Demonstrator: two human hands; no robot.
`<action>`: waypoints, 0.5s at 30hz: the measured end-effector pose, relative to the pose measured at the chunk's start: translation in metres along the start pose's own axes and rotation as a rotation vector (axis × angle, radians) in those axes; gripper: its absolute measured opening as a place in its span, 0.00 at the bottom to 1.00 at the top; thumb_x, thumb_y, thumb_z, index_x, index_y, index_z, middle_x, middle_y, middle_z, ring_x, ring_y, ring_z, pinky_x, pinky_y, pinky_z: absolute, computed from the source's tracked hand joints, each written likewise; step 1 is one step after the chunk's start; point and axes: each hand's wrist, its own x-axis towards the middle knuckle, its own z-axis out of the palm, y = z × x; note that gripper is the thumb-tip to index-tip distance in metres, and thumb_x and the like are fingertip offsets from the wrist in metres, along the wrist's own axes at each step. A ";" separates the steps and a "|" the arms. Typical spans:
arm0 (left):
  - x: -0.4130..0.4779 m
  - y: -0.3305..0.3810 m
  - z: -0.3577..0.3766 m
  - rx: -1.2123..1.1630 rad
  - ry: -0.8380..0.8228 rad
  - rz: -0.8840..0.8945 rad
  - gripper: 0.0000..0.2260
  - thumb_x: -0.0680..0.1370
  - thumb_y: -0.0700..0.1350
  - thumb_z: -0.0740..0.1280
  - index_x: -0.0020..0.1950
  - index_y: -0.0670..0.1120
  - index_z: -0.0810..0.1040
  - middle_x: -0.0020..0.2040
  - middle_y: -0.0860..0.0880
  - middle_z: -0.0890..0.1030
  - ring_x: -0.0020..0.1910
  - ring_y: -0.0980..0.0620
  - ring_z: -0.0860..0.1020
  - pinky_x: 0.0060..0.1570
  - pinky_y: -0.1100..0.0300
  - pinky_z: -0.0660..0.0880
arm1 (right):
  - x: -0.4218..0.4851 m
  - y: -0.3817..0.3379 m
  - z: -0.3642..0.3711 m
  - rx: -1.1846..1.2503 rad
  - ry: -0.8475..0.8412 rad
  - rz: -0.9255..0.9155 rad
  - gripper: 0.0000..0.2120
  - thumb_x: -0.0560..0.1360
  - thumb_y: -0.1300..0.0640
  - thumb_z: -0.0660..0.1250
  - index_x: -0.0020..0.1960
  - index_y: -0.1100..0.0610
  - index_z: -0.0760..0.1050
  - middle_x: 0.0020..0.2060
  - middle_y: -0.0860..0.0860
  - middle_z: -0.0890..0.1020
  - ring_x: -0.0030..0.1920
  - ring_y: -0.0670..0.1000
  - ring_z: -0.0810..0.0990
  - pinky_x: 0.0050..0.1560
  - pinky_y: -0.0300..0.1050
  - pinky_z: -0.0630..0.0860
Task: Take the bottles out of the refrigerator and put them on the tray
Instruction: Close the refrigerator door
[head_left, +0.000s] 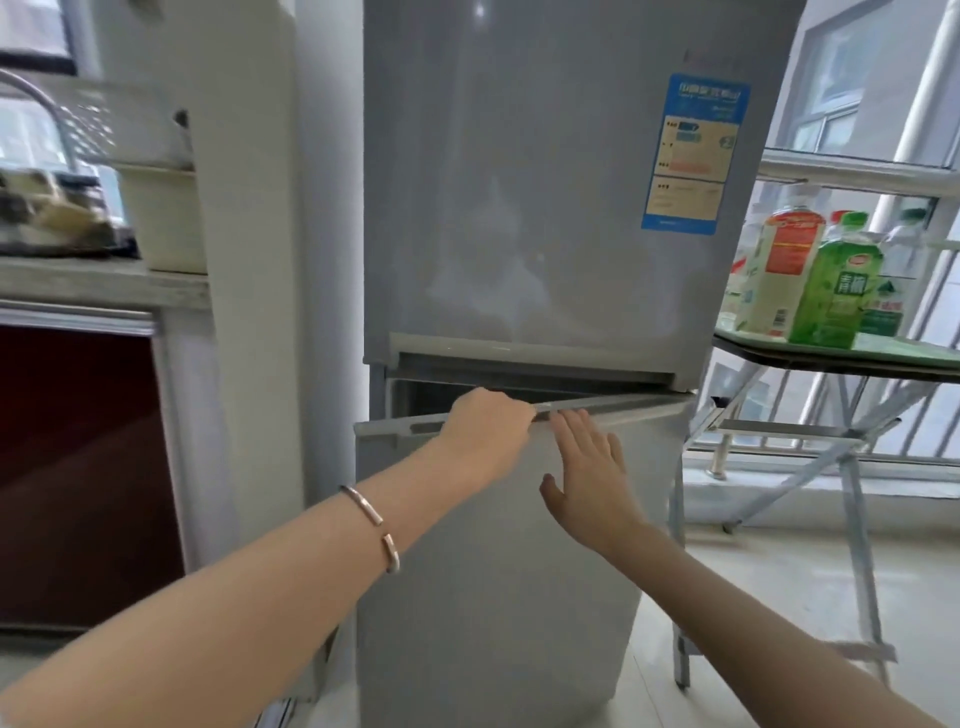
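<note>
A grey two-door refrigerator (545, 208) stands straight ahead. Its lower door (493, 571) is slightly ajar, with a dark gap along its top. My left hand (485, 431), with a bracelet on the wrist, grips the top edge of that lower door. My right hand (589, 478) lies flat and open against the door's front, just right of the left hand. To the right, a green tray (904, 351) on a folding table holds several bottles, among them a white bottle with a red label (774, 275) and a green bottle (836, 291). The fridge interior is hidden.
A kitchen counter (98, 283) with a white basket (119, 124) and a faucet lies to the left above a dark red cabinet door (78, 467). The folding table's metal legs (852, 493) stand right of the fridge, before a window with railings.
</note>
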 end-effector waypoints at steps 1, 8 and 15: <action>-0.001 -0.007 0.010 0.031 0.016 0.009 0.14 0.80 0.44 0.60 0.65 0.47 0.75 0.52 0.46 0.83 0.50 0.46 0.82 0.50 0.52 0.78 | 0.007 -0.004 0.005 -0.011 -0.018 -0.002 0.37 0.77 0.48 0.59 0.79 0.55 0.44 0.79 0.50 0.48 0.79 0.53 0.42 0.77 0.57 0.45; 0.005 -0.040 0.068 0.045 -0.025 -0.142 0.36 0.79 0.42 0.61 0.80 0.49 0.43 0.81 0.48 0.46 0.80 0.46 0.42 0.77 0.47 0.44 | 0.047 -0.015 0.032 -0.141 -0.067 0.009 0.47 0.73 0.46 0.59 0.77 0.56 0.30 0.78 0.52 0.37 0.77 0.53 0.33 0.74 0.65 0.39; 0.019 -0.048 0.098 0.011 -0.050 -0.238 0.46 0.74 0.45 0.66 0.78 0.52 0.34 0.79 0.50 0.35 0.78 0.49 0.35 0.76 0.41 0.39 | 0.068 -0.007 0.045 -0.178 -0.096 -0.040 0.49 0.71 0.45 0.59 0.76 0.56 0.28 0.76 0.52 0.31 0.76 0.52 0.28 0.73 0.67 0.38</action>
